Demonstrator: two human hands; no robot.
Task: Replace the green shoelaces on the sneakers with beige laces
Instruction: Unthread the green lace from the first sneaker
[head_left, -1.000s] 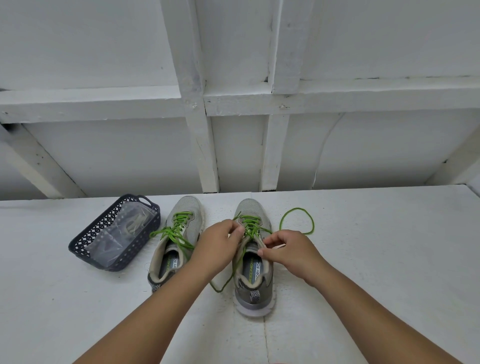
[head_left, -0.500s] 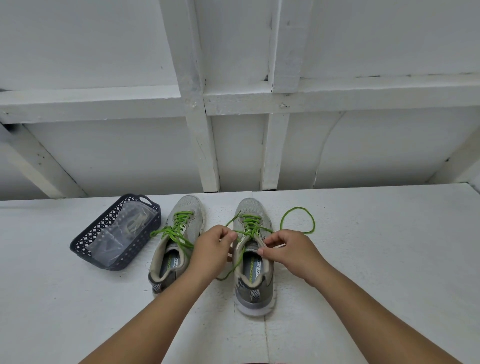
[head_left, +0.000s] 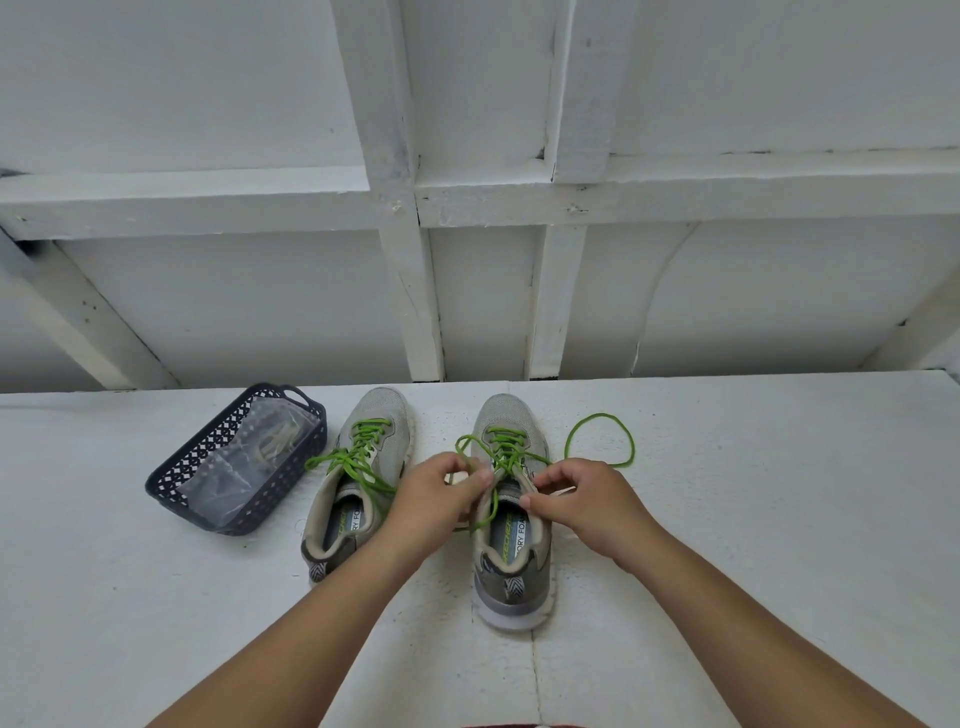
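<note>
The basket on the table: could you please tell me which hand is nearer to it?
Left. The left hand is between the two sneakers, apart from the basket; the right hand is farther, beyond the right sneaker.

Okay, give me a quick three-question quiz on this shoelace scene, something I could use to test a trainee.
1. True or false: the left sneaker is already unlaced.
2. Which holds the beige laces? A) the dark basket B) the right sneaker C) the right hand
3. Fill in: the left hand pinches the ___ lace of the right sneaker.

Key: 1 false; 2 A; 3 green.
</note>
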